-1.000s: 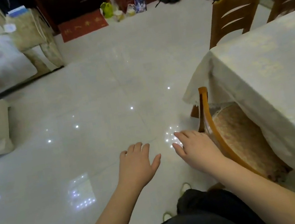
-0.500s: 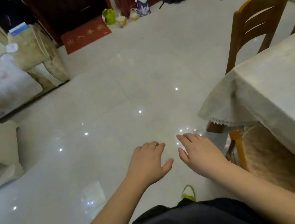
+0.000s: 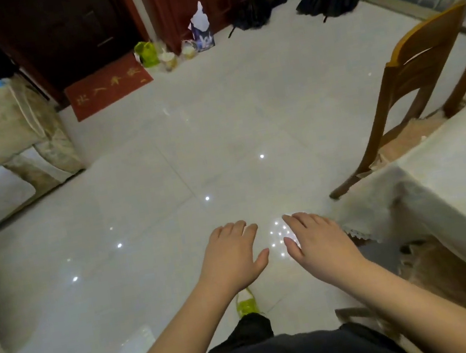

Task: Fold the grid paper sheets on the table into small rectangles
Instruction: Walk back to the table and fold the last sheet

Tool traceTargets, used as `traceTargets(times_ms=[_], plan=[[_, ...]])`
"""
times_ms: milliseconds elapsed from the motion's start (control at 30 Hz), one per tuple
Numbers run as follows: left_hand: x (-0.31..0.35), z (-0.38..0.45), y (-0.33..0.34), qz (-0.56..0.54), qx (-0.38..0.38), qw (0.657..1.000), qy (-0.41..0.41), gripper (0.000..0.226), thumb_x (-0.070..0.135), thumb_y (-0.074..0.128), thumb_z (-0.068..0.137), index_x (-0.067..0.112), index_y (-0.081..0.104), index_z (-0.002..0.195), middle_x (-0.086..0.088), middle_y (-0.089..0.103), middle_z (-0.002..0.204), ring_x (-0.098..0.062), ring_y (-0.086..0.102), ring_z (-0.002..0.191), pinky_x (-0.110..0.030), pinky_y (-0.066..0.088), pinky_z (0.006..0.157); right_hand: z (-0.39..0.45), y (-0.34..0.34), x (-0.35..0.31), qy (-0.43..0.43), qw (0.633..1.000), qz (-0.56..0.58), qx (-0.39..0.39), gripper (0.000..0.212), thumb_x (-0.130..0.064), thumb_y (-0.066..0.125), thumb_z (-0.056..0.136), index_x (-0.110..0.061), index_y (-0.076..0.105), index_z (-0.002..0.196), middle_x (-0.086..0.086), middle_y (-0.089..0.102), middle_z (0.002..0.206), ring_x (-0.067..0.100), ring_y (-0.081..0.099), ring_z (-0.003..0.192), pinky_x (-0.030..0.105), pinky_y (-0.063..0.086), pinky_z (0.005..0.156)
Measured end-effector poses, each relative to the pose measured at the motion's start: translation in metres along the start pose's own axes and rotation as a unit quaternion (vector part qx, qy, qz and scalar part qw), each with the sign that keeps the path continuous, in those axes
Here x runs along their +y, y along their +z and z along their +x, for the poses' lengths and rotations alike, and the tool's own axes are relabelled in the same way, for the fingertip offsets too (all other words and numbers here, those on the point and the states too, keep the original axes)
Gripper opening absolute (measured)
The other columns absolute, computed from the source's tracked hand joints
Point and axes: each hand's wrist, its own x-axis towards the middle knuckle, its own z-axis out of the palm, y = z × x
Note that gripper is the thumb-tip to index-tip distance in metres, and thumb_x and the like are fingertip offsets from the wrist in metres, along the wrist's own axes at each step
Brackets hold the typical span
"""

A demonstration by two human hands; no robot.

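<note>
Table (image 3: 452, 170) now farther right; two empty hands.

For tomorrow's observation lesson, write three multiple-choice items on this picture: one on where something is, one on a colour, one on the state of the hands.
1. Where does the red doormat lie?
A. on the floor before the dark door
B. on the covered table
C. under the wooden chair

2. What colour is the cloth on the table?
A. dark blue
B. pale cream
C. bright red

3. How are the left hand and the right hand?
A. both gripping a paper sheet
B. one clenched in a fist
C. both open, holding nothing

Key: 1 A, the mat lies on the tiles at the foot of the door; 2 B, the cloth is pale with a lace edge; 3 C, the fingers are spread above the floor and no paper is in view.
</note>
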Motion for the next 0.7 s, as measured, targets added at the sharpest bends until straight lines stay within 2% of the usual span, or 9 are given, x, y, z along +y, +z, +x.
traceTargets(times_ms=[167,333,467,600,700], plan=[[-0.060,0.071,-0.033,0.002,0.003,1.000,0.016,0.064,0.060,0.033,0.091,0.025,0.035,0.144,-0.001,0.042,0.147,-0.022,0.038,0.134,-0.038,0.025,0.113,0.083,-0.030,-0.010,0.028,1.000,-0.013,-0.002,0.053,-0.042,0.031,0.100,-0.019,0.033,0.147,0.003,0.047,0.144,0.022,0.046,0.129,0.037,0.035,0.107],[-0.087,0.146,-0.063,0.013,0.009,0.998,0.064,0.063,0.060,0.031,0.091,0.026,0.037,0.144,0.002,0.043,0.147,-0.020,0.035,0.137,-0.042,0.017,0.117,0.142,-0.058,0.002,0.079,0.996,0.023,0.023,0.052,-0.042,0.031,0.100,-0.020,0.032,0.148,0.001,0.044,0.147,0.019,0.043,0.132,0.035,0.031,0.109],[-0.076,0.213,-0.072,0.003,0.000,0.994,0.106,0.063,0.059,0.030,0.092,0.026,0.035,0.146,0.002,0.041,0.149,-0.018,0.034,0.138,-0.039,0.019,0.116,0.187,-0.078,0.036,0.106,0.993,0.028,0.032,0.052,-0.040,0.030,0.101,-0.022,0.030,0.149,0.001,0.040,0.149,0.019,0.040,0.134,0.035,0.030,0.111],[-0.054,0.288,-0.074,0.009,-0.034,0.987,0.154,0.061,0.056,0.032,0.094,0.025,0.033,0.146,0.001,0.039,0.150,-0.018,0.033,0.138,-0.039,0.017,0.116,0.227,-0.086,0.083,0.132,0.991,0.013,0.005,0.054,-0.043,0.029,0.100,-0.023,0.025,0.151,0.003,0.034,0.154,0.023,0.035,0.138,0.039,0.026,0.113],[-0.033,0.352,-0.087,0.031,-0.050,0.982,0.181,0.059,0.054,0.034,0.095,0.024,0.034,0.145,-0.001,0.041,0.148,-0.020,0.035,0.137,-0.041,0.016,0.117,0.259,-0.095,0.128,0.182,0.983,0.029,-0.001,0.054,-0.042,0.026,0.101,-0.023,0.022,0.151,0.003,0.033,0.154,0.022,0.034,0.139,0.038,0.026,0.113]])
